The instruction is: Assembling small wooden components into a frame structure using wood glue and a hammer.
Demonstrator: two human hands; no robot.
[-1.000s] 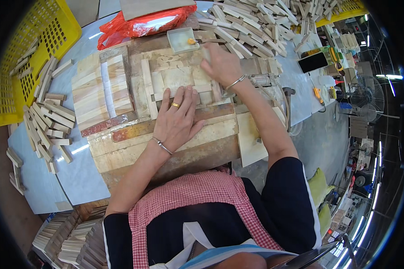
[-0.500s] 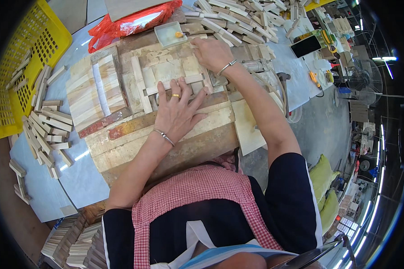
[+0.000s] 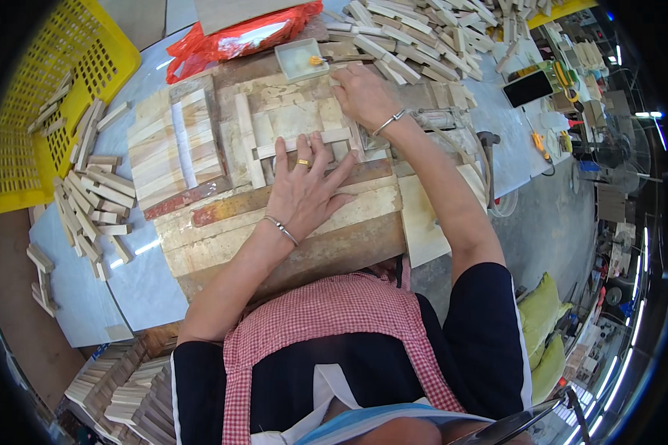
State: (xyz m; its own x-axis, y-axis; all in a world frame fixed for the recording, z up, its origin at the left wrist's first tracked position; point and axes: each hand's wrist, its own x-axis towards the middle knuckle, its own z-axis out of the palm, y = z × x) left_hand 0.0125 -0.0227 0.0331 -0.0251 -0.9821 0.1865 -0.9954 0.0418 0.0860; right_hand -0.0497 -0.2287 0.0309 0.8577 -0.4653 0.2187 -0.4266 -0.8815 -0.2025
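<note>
On a worn wooden work block [image 3: 289, 237], pale wooden strips are laid out in an H shape. An upright strip [image 3: 246, 133] makes the left side, and a crosspiece [image 3: 338, 136] joins it to a right-hand strip [image 3: 354, 135], partly covered. My left hand [image 3: 304, 182] lies over the crosspiece with fingers spread, their tips pressing on it and near the right-hand strip's lower end. At that strip's far end, my right hand [image 3: 367, 98] is closed with curled fingers; its fingertips are partly hidden. Just beyond sits a small clear dish [image 3: 293, 65] with a yellow-tipped item.
A slatted wooden panel [image 3: 152, 148] is left of the strips. Loose sticks [image 3: 89, 208] and a yellow crate [image 3: 74, 44] lie further left. More sticks [image 3: 416, 44] pile up at the back, beside a red plastic bag [image 3: 193, 52]. A phone [image 3: 527, 89] and metal clamp [image 3: 488, 139] are right.
The whole view has shifted slightly, so the bench appears further right. Both hands keep nearly the same places on the wooden strips.
</note>
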